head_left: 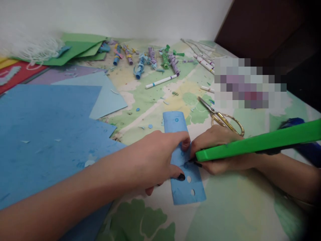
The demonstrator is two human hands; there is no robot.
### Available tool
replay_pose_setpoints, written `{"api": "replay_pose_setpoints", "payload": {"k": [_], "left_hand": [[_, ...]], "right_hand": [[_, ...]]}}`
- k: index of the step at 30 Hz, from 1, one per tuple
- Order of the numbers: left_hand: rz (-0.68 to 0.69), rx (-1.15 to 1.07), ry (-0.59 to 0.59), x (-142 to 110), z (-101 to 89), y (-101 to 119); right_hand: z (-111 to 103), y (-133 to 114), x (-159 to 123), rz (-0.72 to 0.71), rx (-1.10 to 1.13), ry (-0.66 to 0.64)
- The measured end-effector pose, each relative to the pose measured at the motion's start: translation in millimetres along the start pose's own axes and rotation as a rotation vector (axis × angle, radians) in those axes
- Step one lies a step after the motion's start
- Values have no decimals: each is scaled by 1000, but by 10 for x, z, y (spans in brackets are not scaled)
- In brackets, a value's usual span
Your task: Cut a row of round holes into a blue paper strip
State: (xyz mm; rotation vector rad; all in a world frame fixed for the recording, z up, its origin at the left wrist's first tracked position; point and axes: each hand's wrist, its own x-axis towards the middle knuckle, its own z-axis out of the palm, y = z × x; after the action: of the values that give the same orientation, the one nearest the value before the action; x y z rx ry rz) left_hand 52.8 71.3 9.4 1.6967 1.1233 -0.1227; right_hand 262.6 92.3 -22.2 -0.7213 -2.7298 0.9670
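Note:
A light blue paper strip (pixel 188 187) with several small round holes and drawn circles lies on the table in front of me. My left hand (pixel 163 157) holds the strip down, its thumb and curled fingers on either side of the middle. Close by on the right, my right hand (pixel 220 150) is closed at the strip's right edge around a long, flat green tool (pixel 260 139). The tool's end reaches the strip near a drawn circle. Its exact kind is unclear, and its working tip is mostly hidden by my fingers.
Gold-handled scissors (pixel 220 115) lie beyond my right hand. A white marker (pixel 162 81) and several curled paper tubes (pixel 140 67) lie farther back. Large blue paper (pixel 50 134) covers the left side, below green sheets (pixel 77 50) and white string (pixel 32 48). Paper scraps dot the patterned tablecloth (pixel 225 207).

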Motion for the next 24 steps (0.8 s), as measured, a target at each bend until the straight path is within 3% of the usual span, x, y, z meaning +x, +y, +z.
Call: {"api": "replay_pose_setpoints", "payload": {"k": [7, 24], "left_hand": [[-33, 4, -59, 4, -26, 29], [-13, -28, -57, -8, 2, -3]], "right_hand": [[-1, -2, -6, 33, -24, 16], [20, -72, -12, 61, -68, 83]]}}
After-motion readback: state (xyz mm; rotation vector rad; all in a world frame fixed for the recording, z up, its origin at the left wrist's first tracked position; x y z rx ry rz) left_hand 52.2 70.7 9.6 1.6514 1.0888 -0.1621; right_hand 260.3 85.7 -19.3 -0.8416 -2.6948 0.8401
